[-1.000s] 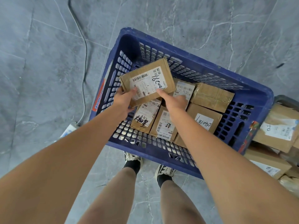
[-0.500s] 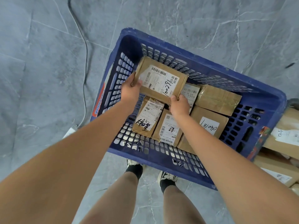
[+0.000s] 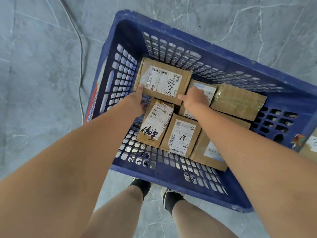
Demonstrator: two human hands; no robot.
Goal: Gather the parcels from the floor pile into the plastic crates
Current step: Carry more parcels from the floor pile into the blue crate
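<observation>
Here, the left hand (image 3: 139,98) and right hand (image 3: 194,98) are gripping one labelled box (image 3: 163,81), fingers curled at its two near corners, mid-frame inside the blue crate (image 3: 171,176). It is lying over other boxes (image 3: 180,134) filling the crate's right and lower part. Bare floor is showing along the crate's left wall and far wall.

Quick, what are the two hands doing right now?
Left hand: holds the left end of the cardboard parcel in the blue crate.
Right hand: holds the same parcel's right end.
</observation>
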